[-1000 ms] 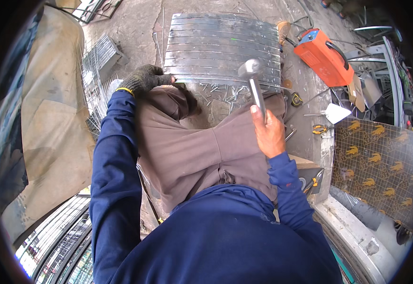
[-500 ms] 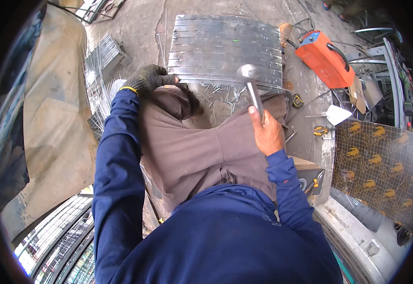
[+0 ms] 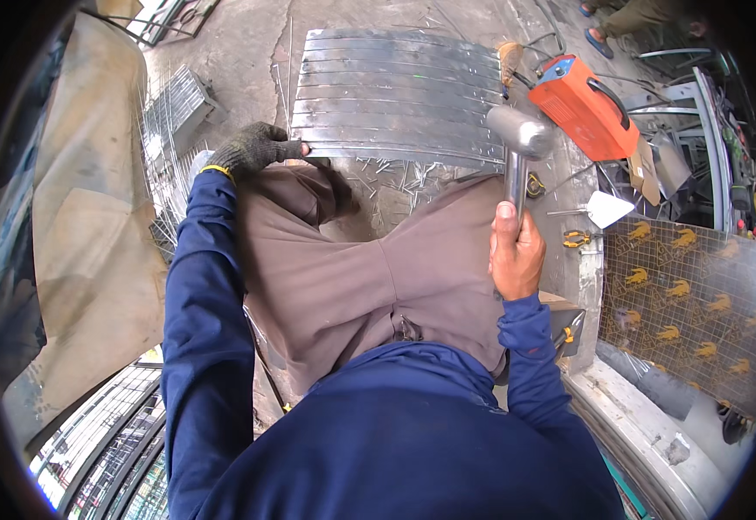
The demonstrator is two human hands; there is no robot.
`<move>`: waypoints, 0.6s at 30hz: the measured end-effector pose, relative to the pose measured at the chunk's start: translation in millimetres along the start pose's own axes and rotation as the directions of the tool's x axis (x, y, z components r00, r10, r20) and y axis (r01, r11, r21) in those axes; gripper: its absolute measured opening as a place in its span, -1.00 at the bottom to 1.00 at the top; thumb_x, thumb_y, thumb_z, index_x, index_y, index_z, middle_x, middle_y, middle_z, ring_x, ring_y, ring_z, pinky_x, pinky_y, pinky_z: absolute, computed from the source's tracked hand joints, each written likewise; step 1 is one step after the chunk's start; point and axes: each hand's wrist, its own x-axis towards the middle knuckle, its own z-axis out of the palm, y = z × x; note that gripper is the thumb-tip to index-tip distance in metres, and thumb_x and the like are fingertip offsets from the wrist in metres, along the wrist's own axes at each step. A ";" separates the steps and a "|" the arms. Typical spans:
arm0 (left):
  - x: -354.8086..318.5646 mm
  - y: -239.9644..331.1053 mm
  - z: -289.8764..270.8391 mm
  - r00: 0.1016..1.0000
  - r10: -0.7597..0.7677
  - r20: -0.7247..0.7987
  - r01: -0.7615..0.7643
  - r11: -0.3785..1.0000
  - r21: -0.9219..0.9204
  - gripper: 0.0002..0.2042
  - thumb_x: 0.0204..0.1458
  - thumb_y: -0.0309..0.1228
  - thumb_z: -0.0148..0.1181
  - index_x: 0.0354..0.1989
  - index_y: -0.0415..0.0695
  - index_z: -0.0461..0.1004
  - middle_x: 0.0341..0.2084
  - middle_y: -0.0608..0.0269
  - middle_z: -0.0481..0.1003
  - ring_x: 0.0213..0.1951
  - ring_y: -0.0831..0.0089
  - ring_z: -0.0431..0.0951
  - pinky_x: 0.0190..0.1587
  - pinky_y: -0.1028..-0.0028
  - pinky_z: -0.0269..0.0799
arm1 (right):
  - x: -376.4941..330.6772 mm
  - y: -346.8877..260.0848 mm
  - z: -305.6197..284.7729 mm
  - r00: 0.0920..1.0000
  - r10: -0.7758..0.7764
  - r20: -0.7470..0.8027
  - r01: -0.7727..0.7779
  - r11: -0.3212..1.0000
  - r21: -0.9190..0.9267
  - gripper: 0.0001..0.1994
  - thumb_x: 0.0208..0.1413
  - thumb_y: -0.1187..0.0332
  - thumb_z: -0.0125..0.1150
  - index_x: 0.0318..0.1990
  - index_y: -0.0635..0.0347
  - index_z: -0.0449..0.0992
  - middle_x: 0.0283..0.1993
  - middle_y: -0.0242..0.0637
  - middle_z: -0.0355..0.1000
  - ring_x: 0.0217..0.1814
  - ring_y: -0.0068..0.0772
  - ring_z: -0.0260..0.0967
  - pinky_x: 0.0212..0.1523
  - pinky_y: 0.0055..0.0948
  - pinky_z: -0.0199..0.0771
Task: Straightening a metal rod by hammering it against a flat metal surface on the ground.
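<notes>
My right hand point(image 3: 516, 262), bare, is wrapped round the metal handle of a hammer point(image 3: 521, 134), its thumb along the shaft. The round steel head is up in the air, in front of the right end of a panel of flat metal strips point(image 3: 395, 95). The strips lie side by side across the floor before my knees. My left hand point(image 3: 261, 149), in a dark knitted glove with a yellow cuff, is closed at the panel's near left corner, on the end of the nearest metal strip. One bare fingertip shows there; the other fingers are partly hidden.
Loose nails or thin metal pieces point(image 3: 395, 176) litter the floor between my legs. On the right are an orange machine point(image 3: 584, 108) with a handle, a tape measure point(image 3: 535, 185), pliers point(image 3: 577, 238) and a patterned board point(image 3: 685, 303). Bundled metal point(image 3: 178, 108) lies left. Another person's foot point(image 3: 599, 43) is top right.
The hammer has risen and swung right, and its head looks larger now. My left hand stays at the panel's corner. The whole view has shifted slightly, showing more of the other person's feet.
</notes>
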 end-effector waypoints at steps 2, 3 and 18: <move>4.2 -3.2 2.7 1.000 -0.019 -0.018 0.020 0.999 0.041 -0.35 -0.01 0.21 0.35 0.00 -0.16 0.64 -0.17 0.03 0.66 -0.02 0.29 0.59 0.14 0.29 0.37 | 5.8 24.1 -0.9 0.998 0.054 0.013 -0.052 0.994 -0.098 -0.48 0.33 -0.09 0.12 -0.36 0.29 0.47 -0.63 -0.34 0.23 -0.54 -0.53 0.17 -0.44 -0.37 0.27; 8.1 -9.9 4.6 1.000 0.016 -0.026 -0.015 0.999 0.030 -0.35 -0.03 0.22 0.36 -0.01 -0.15 0.65 -0.19 0.03 0.66 -0.03 0.28 0.59 0.14 0.28 0.38 | 10.9 38.8 0.0 0.991 0.104 0.080 -0.084 0.971 -0.222 -0.49 0.33 -0.11 0.12 -0.39 0.21 0.41 -0.68 -0.41 0.20 -0.66 -0.61 0.14 -0.60 -0.45 0.18; -5.5 0.2 3.3 1.000 0.013 -0.014 -0.014 0.997 -0.077 -0.31 -0.01 0.13 0.40 0.04 -0.29 0.57 -0.13 -0.02 0.64 -0.01 0.24 0.59 0.13 0.29 0.39 | 4.0 33.1 1.7 0.998 0.050 0.025 -0.043 0.974 -0.223 -0.40 0.30 -0.24 0.06 -0.44 0.19 0.42 -0.67 -0.43 0.25 -0.63 -0.58 0.18 -0.56 -0.43 0.21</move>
